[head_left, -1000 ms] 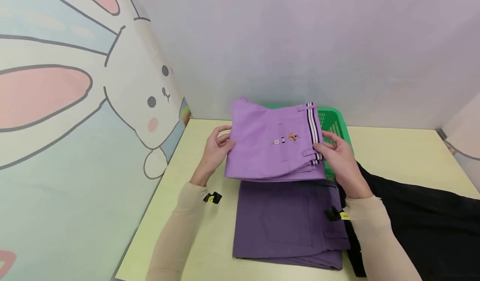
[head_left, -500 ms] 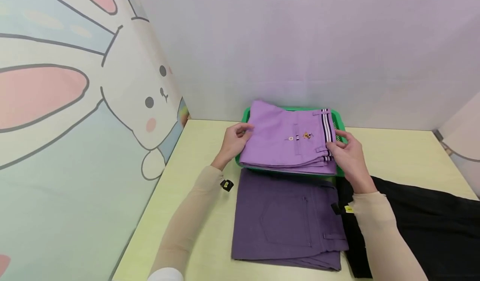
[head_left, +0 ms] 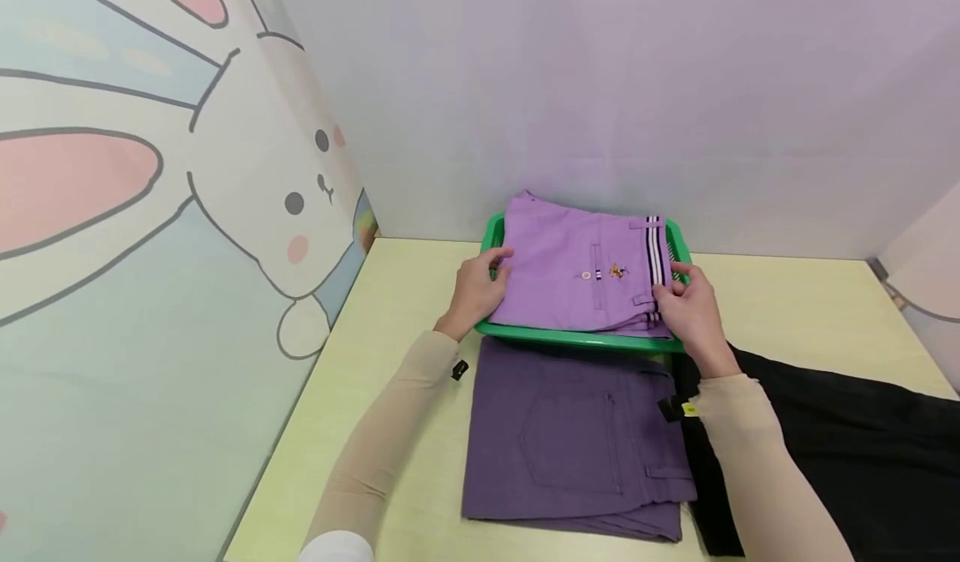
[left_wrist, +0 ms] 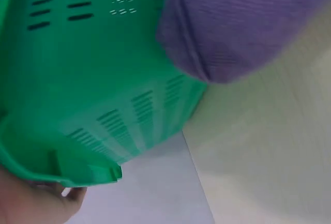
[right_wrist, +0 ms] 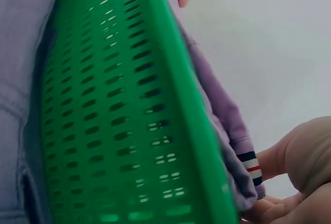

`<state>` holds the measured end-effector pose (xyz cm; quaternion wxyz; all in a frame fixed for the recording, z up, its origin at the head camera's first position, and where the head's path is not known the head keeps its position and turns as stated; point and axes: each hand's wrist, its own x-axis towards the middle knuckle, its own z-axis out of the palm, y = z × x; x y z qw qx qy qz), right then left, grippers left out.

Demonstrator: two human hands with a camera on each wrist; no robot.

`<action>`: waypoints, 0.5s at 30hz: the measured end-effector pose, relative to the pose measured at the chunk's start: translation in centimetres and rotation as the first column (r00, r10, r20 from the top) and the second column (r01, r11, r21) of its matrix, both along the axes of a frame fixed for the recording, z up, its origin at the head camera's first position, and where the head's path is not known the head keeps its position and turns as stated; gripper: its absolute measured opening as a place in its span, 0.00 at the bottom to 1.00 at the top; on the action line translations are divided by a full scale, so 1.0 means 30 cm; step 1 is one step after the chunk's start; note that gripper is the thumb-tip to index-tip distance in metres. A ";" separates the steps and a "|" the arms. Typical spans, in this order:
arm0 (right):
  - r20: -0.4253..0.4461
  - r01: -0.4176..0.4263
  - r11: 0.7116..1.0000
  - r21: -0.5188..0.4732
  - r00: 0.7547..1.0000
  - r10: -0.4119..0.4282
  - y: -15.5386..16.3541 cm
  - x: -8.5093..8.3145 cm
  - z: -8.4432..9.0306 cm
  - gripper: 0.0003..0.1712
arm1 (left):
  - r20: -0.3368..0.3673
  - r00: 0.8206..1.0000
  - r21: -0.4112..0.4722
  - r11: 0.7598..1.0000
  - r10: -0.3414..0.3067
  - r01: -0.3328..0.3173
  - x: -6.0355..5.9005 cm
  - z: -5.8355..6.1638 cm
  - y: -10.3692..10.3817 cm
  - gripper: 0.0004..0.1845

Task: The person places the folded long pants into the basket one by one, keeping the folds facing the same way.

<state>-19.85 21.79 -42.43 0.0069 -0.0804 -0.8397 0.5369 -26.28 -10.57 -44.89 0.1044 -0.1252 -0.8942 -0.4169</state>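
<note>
Lilac folded trousers (head_left: 581,274) lie in the green basket (head_left: 577,338) (striped waistband to the right). The left hand (head_left: 480,288) and right hand (head_left: 692,313) grasp their opposite edges.

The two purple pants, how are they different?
The light pants lie in the green basket with both hands on them; the dark pants lie on the table, untouched. The light pants have a striped waistband; the dark pants look plain. Both are folded.

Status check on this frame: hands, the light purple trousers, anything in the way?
Left hand and right hand grip the folded light purple trousers at either end. Trousers sit in the green basket. Nothing blocking; dark purple trousers lie nearer.
</note>
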 end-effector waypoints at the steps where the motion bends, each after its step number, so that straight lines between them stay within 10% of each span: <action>1: 0.004 -0.005 1.000 0.023 1.000 0.004 0.000 0.000 -0.006 0.37 | -0.004 1.000 -0.030 1.000 -0.001 0.001 0.002 -0.003 0.000 0.17; 9: -0.005 -0.041 0.965 0.258 0.999 0.044 0.001 -0.005 -0.031 0.36 | -0.062 0.995 -0.340 0.939 -0.078 0.053 0.012 0.004 0.014 0.18; 15: 0.040 -0.095 0.913 0.396 0.996 0.086 -0.011 -0.004 -0.037 0.35 | -0.015 0.996 -0.704 0.709 -0.083 0.048 0.011 0.009 0.038 0.20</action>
